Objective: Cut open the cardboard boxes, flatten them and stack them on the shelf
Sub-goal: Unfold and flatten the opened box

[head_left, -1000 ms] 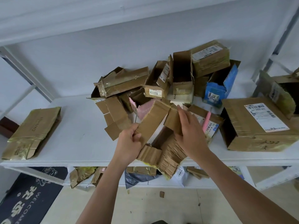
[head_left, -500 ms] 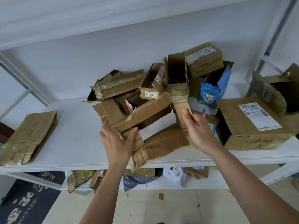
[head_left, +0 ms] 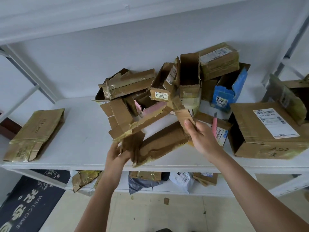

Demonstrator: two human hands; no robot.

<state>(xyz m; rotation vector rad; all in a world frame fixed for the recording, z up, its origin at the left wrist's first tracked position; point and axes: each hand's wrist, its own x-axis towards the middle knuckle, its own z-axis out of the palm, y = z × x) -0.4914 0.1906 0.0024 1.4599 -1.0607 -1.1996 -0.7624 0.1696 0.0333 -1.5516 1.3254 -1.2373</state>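
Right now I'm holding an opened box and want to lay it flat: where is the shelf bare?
Bare shelf lies between the flattened box at the left and the box pile. The right is crowded by the large box.

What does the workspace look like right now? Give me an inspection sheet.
Surface: white shelf, loaded with cardboard.
Job's things: opened box held over the shelf edge; flattened box lying at left; box pile behind; large box at right; pink cutter beside it.
Clutter: cardboard scraps on the floor.
Grips: left hand and right hand each hold a flap.
Cables: nothing seen.
Surroundings: welcome mat, lower shelf with parcels.
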